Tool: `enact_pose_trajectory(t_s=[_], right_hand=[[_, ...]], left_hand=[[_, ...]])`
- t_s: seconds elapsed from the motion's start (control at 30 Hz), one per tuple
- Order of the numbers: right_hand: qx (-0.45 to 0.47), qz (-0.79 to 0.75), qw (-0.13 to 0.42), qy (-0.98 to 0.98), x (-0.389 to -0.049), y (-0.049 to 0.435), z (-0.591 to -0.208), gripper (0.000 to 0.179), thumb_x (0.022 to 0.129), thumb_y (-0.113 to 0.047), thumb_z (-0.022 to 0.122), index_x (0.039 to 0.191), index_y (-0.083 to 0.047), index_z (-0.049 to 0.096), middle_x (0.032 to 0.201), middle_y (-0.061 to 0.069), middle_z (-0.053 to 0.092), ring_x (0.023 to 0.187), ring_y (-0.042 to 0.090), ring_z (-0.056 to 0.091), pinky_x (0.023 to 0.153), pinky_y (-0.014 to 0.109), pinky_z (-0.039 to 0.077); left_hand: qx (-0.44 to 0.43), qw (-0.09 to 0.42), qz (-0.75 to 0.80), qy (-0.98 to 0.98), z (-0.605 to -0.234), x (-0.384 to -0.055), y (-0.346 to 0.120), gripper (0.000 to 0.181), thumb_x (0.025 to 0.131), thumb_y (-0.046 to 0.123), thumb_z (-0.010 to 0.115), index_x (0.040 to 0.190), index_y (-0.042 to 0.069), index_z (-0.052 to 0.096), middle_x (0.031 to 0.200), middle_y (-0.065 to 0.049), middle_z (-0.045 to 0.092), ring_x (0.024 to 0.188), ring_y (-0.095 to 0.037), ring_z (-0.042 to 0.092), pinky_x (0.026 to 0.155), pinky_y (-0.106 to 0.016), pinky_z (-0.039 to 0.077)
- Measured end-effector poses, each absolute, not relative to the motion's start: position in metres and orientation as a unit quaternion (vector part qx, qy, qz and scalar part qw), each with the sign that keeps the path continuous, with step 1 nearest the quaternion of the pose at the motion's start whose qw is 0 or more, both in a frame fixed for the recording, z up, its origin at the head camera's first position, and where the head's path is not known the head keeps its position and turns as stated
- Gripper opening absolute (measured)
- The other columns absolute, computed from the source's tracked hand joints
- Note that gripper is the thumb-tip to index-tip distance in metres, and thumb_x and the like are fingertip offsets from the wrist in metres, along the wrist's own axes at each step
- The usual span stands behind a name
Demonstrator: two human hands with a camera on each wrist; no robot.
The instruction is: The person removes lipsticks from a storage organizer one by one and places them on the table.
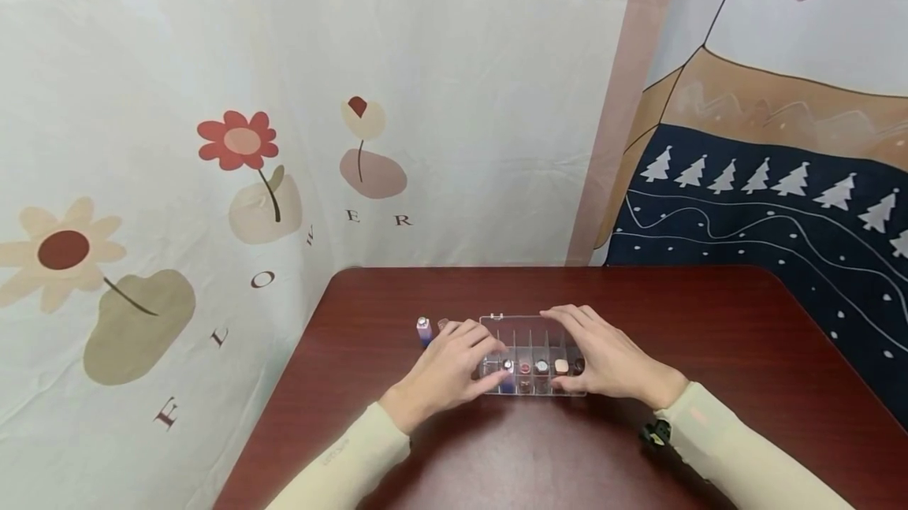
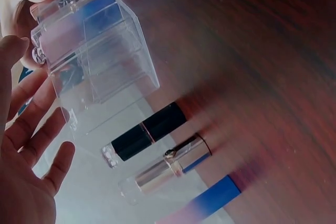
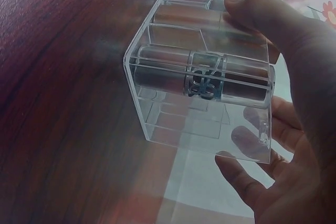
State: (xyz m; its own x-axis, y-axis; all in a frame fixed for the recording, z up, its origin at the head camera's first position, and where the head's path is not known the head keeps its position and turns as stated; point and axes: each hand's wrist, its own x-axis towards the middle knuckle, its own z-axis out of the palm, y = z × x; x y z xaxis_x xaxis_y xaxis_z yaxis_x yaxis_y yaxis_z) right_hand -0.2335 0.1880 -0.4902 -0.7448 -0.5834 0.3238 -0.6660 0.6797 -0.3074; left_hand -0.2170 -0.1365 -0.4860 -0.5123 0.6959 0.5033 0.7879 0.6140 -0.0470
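A clear, divided lipstick organizer (image 1: 537,352) sits between both hands. Several lipsticks stand in its front row, including a pink-and-blue one (image 2: 89,22) and a clear-cased one with a dark patterned band (image 3: 205,74) at the right end. My right hand (image 1: 610,352) grips the organizer's right end, thumb at the front and fingers round the back. At the left end, my left hand (image 1: 454,364) has its fingers spread, holding nothing. Its thumb is close to a lipstick top and its fingertips are right at the organizer's side.
Outside the organizer, past its left end, stand a black lipstick (image 2: 147,132), a gold one (image 2: 176,163) and another pink-to-blue one (image 1: 424,330). All are on the dark red-brown table (image 1: 567,463). Printed cloth (image 1: 461,100) hangs behind the table's far edge.
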Motion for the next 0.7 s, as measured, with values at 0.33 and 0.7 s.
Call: enact_pose_trajectory(t_s=[0.33,0.7], right_hand=[[0.346,0.206,0.105,-0.909,-0.2334,0.1884,-0.4898,0.111,0.075,-0.047,0.110,0.167,-0.013,0.057,0.162,0.004,0.064,0.140,0.023,0.063,0.107,0.050,0.067],[0.347,0.208,0.108,-0.908,-0.2337,0.1890,-0.4911,0.112,0.075,-0.046,0.110,0.167,-0.013,0.057,0.162,0.004,0.064,0.140,0.023,0.063,0.106,0.051,0.067]], left_hand=[[-0.423,0.239,-0.069,-0.871,-0.4869,-0.2156,-0.1310,0.025,0.103,0.048,0.088,0.114,0.027,0.082,0.107,0.013,0.078,0.109,-0.014,0.074,0.102,-0.036,0.060],[-0.423,0.231,-0.063,-0.874,-0.4886,-0.2162,-0.1301,0.021,0.105,0.046,0.087,0.112,0.027,0.080,0.104,0.015,0.078,0.106,-0.013,0.073,0.101,-0.036,0.060]])
